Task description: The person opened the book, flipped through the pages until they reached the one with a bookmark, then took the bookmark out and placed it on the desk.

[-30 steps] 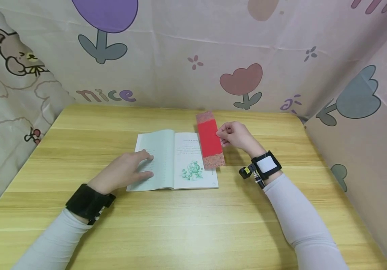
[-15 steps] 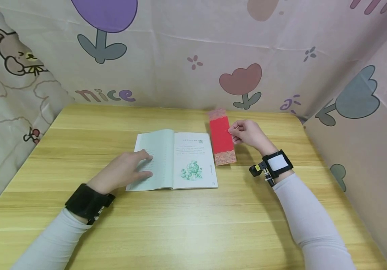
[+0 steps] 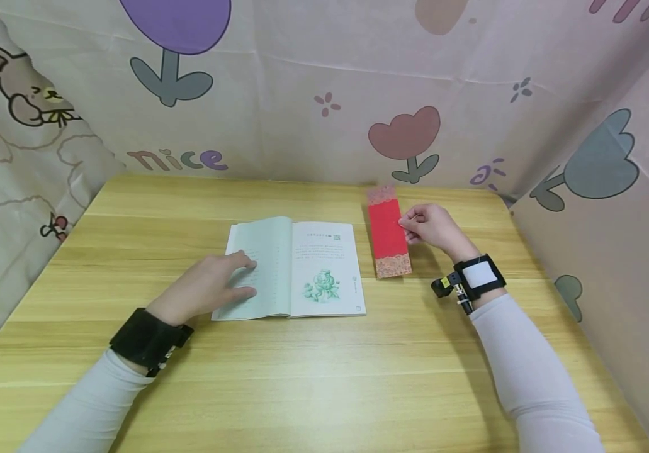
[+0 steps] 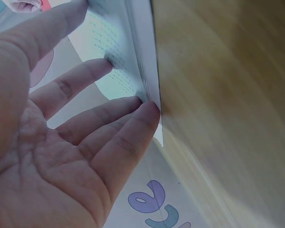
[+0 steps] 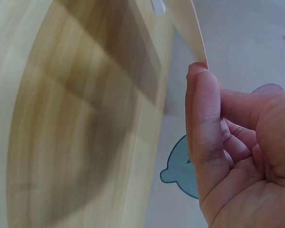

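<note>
An open book (image 3: pixel 326 264) lies on the wooden table, with a pale green left page and a green flower drawing on its right page. My left hand (image 3: pixel 208 286) rests on the left page with fingers spread; in the left wrist view, its fingertips (image 4: pixel 104 64) touch the page and the book's edge. To the right of the book, my right hand (image 3: pixel 432 226) pinches the right edge of a long red bookmark (image 3: pixel 388 229) with lacy patterned ends. The right wrist view shows the bookmark's pale back (image 5: pixel 187 26) raised off the table, held between thumb and fingers.
The wooden table (image 3: pixel 301 390) meets a printed cloth backdrop (image 3: pixel 279 126) at its far edge. More cloth (image 3: pixel 630 251) hangs along the right side and the left side.
My right hand has carried the bookmark rightward, from over the book's right page to beside the book. The left hand and the book have stayed in place.
</note>
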`<state>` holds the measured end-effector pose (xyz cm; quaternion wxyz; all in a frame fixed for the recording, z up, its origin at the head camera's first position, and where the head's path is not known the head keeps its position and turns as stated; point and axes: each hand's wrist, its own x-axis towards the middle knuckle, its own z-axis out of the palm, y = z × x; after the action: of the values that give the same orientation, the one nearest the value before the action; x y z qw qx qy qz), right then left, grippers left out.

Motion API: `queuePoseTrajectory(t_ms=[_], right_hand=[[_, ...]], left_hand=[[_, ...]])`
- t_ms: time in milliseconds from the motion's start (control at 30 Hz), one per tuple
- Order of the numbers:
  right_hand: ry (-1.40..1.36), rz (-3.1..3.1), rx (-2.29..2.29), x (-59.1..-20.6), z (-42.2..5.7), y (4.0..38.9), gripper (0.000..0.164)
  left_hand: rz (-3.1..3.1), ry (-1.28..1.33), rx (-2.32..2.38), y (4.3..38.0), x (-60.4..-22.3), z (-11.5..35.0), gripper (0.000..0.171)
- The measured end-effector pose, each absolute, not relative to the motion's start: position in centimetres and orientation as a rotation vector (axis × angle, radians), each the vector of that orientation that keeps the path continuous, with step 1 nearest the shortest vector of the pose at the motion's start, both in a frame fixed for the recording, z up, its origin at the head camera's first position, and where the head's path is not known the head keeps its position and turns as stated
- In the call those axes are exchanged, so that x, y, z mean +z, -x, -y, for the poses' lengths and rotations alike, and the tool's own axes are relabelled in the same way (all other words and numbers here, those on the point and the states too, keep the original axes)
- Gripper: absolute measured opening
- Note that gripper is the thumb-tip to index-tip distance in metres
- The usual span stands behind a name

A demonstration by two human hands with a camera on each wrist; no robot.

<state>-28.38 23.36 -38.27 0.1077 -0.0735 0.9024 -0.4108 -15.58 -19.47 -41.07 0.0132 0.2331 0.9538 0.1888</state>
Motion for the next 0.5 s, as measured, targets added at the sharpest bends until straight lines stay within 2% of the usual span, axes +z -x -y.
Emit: queuePoseTrajectory(t_ms=[500], right_hand=[[0.136, -2.602, -1.062, -39.5, -24.8, 28.1, 0.021]], left_hand=[[-2.968, -0.711, 0.579, 15.7, -41.2, 19.5, 0.05]])
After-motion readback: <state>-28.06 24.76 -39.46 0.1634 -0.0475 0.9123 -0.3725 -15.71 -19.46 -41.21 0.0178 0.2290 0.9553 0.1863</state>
